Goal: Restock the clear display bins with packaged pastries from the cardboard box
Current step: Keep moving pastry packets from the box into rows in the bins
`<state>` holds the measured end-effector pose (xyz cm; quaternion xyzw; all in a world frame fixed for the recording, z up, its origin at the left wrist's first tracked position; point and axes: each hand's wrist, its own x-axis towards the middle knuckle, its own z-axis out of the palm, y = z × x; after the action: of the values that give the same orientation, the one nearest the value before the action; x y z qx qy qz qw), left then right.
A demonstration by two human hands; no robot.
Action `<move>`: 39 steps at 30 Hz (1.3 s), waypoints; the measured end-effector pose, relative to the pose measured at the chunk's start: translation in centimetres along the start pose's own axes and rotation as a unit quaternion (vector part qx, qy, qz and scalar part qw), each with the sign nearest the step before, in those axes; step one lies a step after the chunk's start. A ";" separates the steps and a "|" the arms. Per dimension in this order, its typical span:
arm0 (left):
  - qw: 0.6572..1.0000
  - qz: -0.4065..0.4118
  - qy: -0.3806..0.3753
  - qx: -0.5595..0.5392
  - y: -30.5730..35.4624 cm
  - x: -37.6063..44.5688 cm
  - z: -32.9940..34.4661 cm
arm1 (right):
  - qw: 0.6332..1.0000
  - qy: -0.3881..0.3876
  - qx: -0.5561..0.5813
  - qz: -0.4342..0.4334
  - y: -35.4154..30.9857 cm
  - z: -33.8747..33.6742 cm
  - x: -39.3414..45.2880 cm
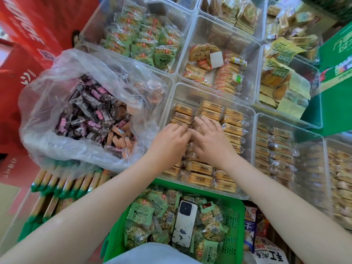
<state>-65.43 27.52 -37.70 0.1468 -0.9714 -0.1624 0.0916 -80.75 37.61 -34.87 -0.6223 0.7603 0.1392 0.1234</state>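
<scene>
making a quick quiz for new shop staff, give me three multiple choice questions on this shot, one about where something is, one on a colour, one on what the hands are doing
1. Where does the phone lie?
A. in the green basket, on the green packets
B. in a clear bin
C. in the plastic bag

2. What colour are the packets under the hands?
A. purple
B. yellow-orange
C. blue

3. What are the two hands doing?
A. hanging idle
B. holding the phone
C. resting on packets in the clear bin

Answers: 1 A, it rests face down among the green packets. 2 B, the rows of pastry packets are yellow-orange. 3 C, the left hand and right hand meet on the middle row.
</scene>
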 end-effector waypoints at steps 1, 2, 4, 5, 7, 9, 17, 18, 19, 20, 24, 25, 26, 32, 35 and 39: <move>0.995 -0.004 -0.099 0.030 0.5 1.1 0.4 | 0.999 0.014 0.038 0.029 0.4 0.9 -0.7; 0.981 -0.025 -0.178 0.071 0.7 2.1 1.1 | 0.996 0.017 0.072 0.055 0.7 1.7 -1.3; 0.947 -0.068 -0.283 0.135 0.6 3.3 2.2 | 0.990 0.017 0.113 0.082 0.9 3.3 -2.3; 0.936 -0.076 -0.311 0.146 0.5 3.6 2.8 | 0.989 0.024 0.121 0.085 0.9 3.9 -2.6; 0.926 -0.072 -0.337 0.152 0.1 3.7 3.6 | 0.987 0.047 0.125 0.091 0.8 4.8 -2.9; 0.924 -0.072 -0.338 0.165 0.2 3.3 4.0 | 0.985 0.063 0.126 0.101 0.7 5.4 -2.7; 0.918 -0.143 -0.320 0.183 1.9 1.5 4.9 | 0.986 0.078 0.112 0.094 0.8 6.4 -2.5; 0.916 -0.147 -0.320 0.190 2.0 1.5 4.8 | 0.986 0.077 0.111 0.094 0.9 6.4 -2.5; 0.915 -0.151 -0.321 0.195 2.0 1.6 4.8 | 0.987 0.075 0.110 0.093 0.9 6.4 -2.6; 0.914 -0.155 -0.320 0.197 2.1 1.7 4.8 | 0.987 0.074 0.109 0.093 0.9 6.4 -2.6; 0.923 -0.154 -0.312 0.162 2.0 1.2 4.6 | 0.988 0.080 0.103 0.088 1.0 6.5 -2.7; 0.929 -0.150 -0.307 0.142 2.0 0.9 4.5 | 0.987 0.084 0.102 0.088 1.0 6.6 -2.6; 0.933 -0.145 -0.305 0.122 2.0 0.5 4.4 | 0.987 0.087 0.100 0.088 1.0 6.7 -2.6; 0.928 -0.160 -0.324 0.089 2.1 0.0 4.6 | 0.987 0.092 0.100 0.087 0.8 7.0 -2.4; 0.926 -0.189 -0.312 0.093 2.3 0.2 5.2 | 0.988 0.090 0.094 0.085 0.9 7.1 -2.5; 0.918 -0.209 -0.320 0.105 3.0 0.6 5.1 | 0.988 0.087 0.098 0.084 0.9 7.1 -2.5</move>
<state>-67.93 31.45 -41.31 0.2959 -0.9075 -0.1129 -0.2758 -80.99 42.67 -40.49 -0.5507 0.8278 0.0189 0.1054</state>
